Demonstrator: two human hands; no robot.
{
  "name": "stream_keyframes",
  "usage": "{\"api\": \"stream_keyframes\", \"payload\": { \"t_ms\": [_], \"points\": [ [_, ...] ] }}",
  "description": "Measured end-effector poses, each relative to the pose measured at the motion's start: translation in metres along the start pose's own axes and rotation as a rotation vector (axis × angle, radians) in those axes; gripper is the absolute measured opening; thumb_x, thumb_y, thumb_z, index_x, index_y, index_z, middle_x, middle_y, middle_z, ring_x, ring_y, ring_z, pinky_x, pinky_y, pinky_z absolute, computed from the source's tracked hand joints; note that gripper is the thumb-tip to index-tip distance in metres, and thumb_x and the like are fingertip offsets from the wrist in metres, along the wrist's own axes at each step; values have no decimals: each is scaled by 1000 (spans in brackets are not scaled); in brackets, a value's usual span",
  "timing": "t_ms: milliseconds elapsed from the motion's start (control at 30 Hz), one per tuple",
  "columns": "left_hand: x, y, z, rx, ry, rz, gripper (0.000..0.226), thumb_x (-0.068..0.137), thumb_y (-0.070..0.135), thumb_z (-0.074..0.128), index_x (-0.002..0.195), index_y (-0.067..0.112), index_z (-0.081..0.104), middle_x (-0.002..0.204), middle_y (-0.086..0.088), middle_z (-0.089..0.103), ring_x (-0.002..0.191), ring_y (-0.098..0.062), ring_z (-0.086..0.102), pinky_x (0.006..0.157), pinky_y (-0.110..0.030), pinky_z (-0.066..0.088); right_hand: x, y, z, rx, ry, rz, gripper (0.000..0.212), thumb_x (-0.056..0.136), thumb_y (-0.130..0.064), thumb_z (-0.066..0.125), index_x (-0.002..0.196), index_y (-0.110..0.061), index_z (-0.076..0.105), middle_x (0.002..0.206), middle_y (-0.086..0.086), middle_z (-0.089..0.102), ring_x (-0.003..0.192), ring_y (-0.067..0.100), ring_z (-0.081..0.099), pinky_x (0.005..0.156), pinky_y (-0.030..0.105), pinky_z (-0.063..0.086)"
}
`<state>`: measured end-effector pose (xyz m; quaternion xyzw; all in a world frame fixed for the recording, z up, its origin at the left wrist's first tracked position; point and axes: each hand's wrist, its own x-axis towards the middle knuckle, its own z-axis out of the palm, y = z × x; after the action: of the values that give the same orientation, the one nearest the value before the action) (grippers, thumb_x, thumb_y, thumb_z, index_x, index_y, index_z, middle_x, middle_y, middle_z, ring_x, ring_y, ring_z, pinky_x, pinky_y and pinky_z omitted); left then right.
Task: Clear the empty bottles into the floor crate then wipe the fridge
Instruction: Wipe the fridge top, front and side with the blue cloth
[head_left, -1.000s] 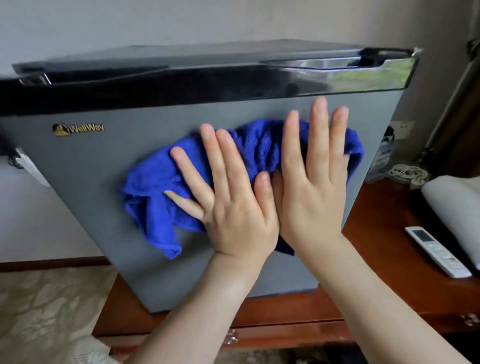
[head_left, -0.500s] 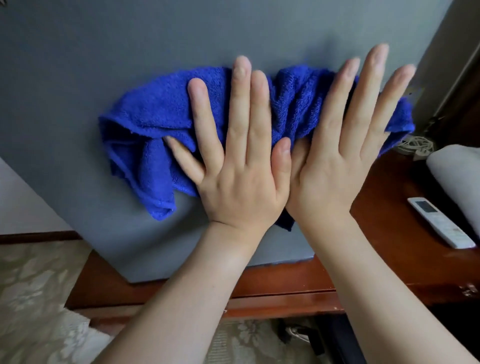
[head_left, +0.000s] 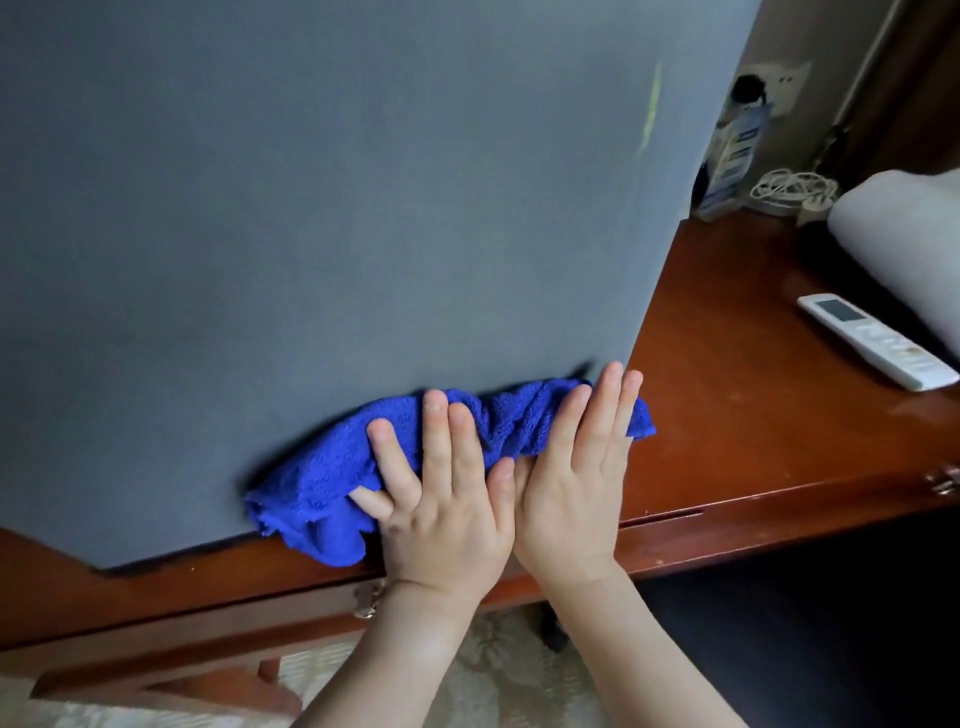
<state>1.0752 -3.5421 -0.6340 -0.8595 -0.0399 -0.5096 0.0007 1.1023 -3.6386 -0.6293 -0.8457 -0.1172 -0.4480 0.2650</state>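
Note:
The grey fridge door (head_left: 311, 218) fills most of the view and stands on a reddish wooden desk (head_left: 753, 426). A bunched blue cloth (head_left: 322, 483) lies against the door's bottom edge, near its right corner. My left hand (head_left: 441, 499) presses flat on the cloth with straight, spread fingers. Beside it, thumbs touching, my right hand (head_left: 576, 483) presses the cloth's right part, fingers straight too. No bottles or crate are in view.
On the desk to the right lie a white remote (head_left: 878, 340), a grey rolled cushion (head_left: 904, 234), a coiled white cable (head_left: 789, 189) and a labelled bottle (head_left: 730, 156) by a wall socket. Patterned carpet (head_left: 493, 670) shows below the desk.
Both hands have slid the blue cloth down the fridge door from its upper part to its bottom edge. The view has dropped with them, so the fridge top is out of frame.

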Motion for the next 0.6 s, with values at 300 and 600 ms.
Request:
{"api": "stream_keyframes", "payload": {
  "t_ms": [300,600],
  "points": [
    [64,-3,-26,56,55,100,66,105,40,26,159,13,-1,167,0,-12,153,-31,-14,111,-52,-26,50,-11,-29,61,-1,-30,53,104,-26,21,152,-11,6,156,25,9,153,29,-8,123,38,4],
    [245,35,-111,-57,84,5,67,106,43,24,158,14,-6,167,-3,-4,152,-32,-9,110,-64,-9,238,-65,-127,168,122,-84,66,90,-6,43,149,11,18,156,32,18,147,45,17,124,41,12]
  ]
}}
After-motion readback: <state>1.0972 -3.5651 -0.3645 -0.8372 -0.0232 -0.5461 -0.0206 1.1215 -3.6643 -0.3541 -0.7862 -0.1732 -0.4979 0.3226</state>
